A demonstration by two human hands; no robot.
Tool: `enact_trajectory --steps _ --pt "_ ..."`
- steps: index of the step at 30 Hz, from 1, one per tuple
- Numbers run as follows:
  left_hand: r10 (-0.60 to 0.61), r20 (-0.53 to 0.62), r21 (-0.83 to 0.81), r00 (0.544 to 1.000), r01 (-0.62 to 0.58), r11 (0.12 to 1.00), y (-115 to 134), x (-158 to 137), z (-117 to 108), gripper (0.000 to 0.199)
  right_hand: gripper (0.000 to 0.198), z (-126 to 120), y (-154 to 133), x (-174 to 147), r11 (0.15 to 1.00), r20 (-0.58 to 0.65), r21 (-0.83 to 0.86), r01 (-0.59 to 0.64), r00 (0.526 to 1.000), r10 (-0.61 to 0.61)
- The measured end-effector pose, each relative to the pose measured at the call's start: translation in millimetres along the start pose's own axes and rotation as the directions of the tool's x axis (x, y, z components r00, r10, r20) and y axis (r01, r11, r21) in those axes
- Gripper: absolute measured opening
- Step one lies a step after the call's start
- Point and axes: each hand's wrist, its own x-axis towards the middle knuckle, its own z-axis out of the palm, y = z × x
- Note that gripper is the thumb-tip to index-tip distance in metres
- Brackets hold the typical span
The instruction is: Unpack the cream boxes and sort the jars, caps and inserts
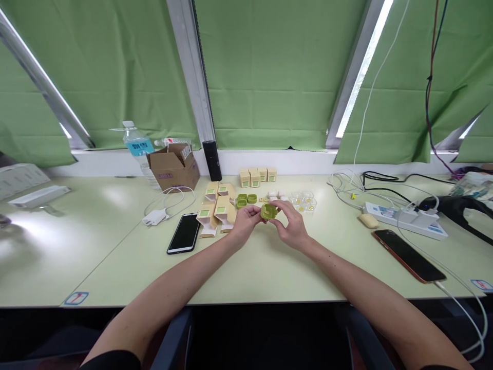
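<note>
Pinching a rounded-square green cup [268, 211] from both sides, you have it in front of you, just this side of the small goods. Its walls look like smooth plastic; a lighter patch shows inside, too small to make out. Your left hand [246, 222] grips its left side with thumb and fingers, while your right hand [290, 226] arches, its index finger near the top rim and its thumb at the lower edge. Just beyond sit more green cups [251, 198], glossy and square with soft corners. Transparent cups [302, 200] with yellowish bits inside stand to their right. Past your left hand are matte cardboard cartons [208, 218], flaps folded open, with green labels; boxier small cartons [255, 177] line up farther back.

Pale, smooth tabletop [277, 272] spreads between your forearms down to its straight front edge, giving you room towards yourself. On your left, a black-screened phone [184, 234] lies close against the open cartons; on your right, a second phone [409, 255] and a white power strip [404, 221] lie well apart from your hand.
</note>
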Motion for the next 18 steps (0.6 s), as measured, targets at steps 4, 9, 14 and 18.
enact_trajectory --steps 4,9,14,18 --pt "0.04 -0.053 0.054 0.998 -0.037 0.998 0.8 -3.6 5.9 0.04 0.038 -1.0 -2.2 2.1 1.0 -0.021 -0.001 -0.007 1.0 0.007" --pt "0.056 -0.089 0.067 0.994 -0.051 0.996 0.3 -6.7 9.9 0.035 0.037 -1.2 -3.5 3.3 1.0 -0.029 0.0 -0.019 0.999 0.019" --pt "0.055 -0.104 0.072 0.993 -0.047 0.996 -2.4 -7.1 9.7 0.035 0.035 0.8 -0.8 1.5 0.998 -0.033 0.033 -0.061 0.998 0.062" --pt "0.081 -0.129 0.114 0.988 -0.067 0.991 -3.3 -7.7 10.1 0.034 0.035 3.6 1.7 -1.3 0.991 -0.031 0.058 -0.122 0.992 0.123"
